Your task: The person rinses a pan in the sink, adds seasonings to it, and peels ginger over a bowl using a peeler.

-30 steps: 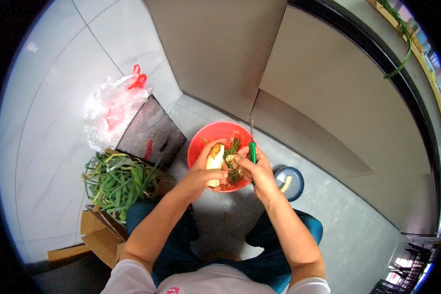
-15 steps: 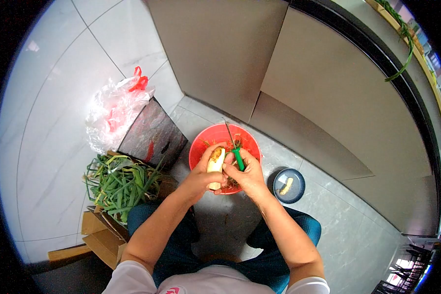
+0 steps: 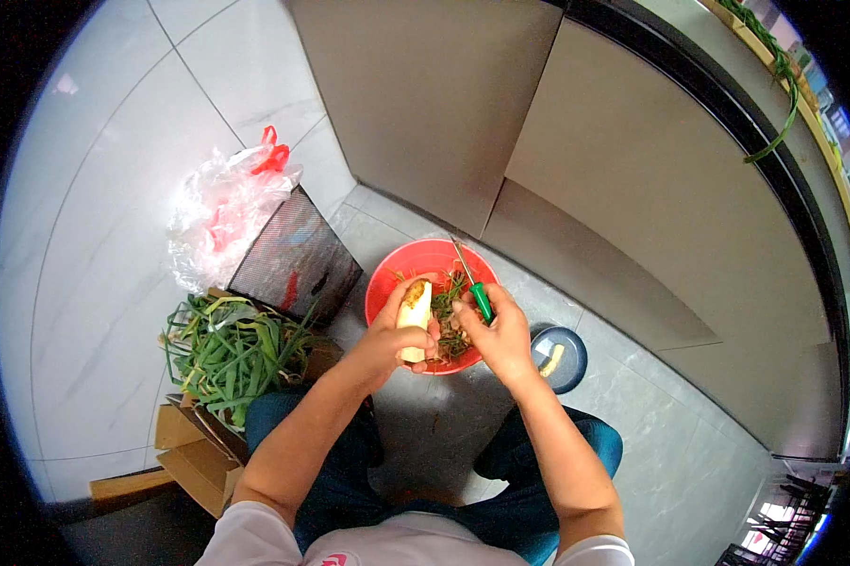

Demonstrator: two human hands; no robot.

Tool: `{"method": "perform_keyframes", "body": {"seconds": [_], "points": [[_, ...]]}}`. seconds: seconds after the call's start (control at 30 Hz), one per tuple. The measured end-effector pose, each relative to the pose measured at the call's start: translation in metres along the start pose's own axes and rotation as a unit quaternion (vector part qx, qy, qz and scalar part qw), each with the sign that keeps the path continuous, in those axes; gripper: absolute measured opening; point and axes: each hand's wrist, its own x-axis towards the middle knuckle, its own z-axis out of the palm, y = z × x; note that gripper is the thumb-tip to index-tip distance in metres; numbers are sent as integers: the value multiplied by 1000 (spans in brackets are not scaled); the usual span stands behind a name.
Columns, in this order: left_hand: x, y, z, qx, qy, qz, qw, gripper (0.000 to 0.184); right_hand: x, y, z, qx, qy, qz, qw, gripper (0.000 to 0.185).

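Observation:
My left hand (image 3: pixel 397 338) is wrapped round a pale yellow, partly peeled root vegetable (image 3: pixel 413 325), held upright with brown skin left at its top end. In my right hand (image 3: pixel 500 330) is a green-handled peeling knife (image 3: pixel 482 300); its slim metal blade points up and away from me, clear of the vegetable. Both hands are over a red basin (image 3: pixel 382 283) on the floor. Peelings and green scraps (image 3: pixel 453 340) lie inside it, partly hidden by my hands.
A dark blue bowl (image 3: pixel 576 370) with a pale peeled piece (image 3: pixel 552 359) stands to the right. At left are leafy green stalks (image 3: pixel 232 358) in a cardboard box (image 3: pixel 194 453), and a mesh bin (image 3: pixel 298 255) with a plastic bag (image 3: pixel 213 222). Cabinets (image 3: pixel 614 208) rise ahead.
My right hand has moved to the right with the peeling knife, away from the vegetable, and now partly overlaps the bowl's edge. My left hand has barely moved.

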Motion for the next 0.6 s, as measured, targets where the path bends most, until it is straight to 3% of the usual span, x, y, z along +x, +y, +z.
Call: {"method": "perform_keyframes", "body": {"seconds": [0.03,0.07,0.17,0.3,0.43,0.5,0.6], "points": [[-1,0,0,-20,9,-14,1000,84,-3,-4,-1,-123,31,-25,992,22],[-1,1,1,-20,9,-14,1000,84,-7,-9,-2,-124,31,-25,992,22],[-4,6,1,-68,17,-37,997,86,-19,-22,-1,-186,-41,-186,964,24],[-6,8,-3,-90,-51,-34,994,88,-26,-23,2,-258,-79,-238,933,25],[-8,11,-2,-141,-118,-46,982,79,-27,-21,2,-268,-57,-237,932,22],[-2,5,-10,-176,-140,-71,972,77,-26,-17,6,-292,46,-171,940,24],[-4,7,-5,-197,-140,-78,967,74,-19,-10,2,-252,85,-115,957,25]]}}
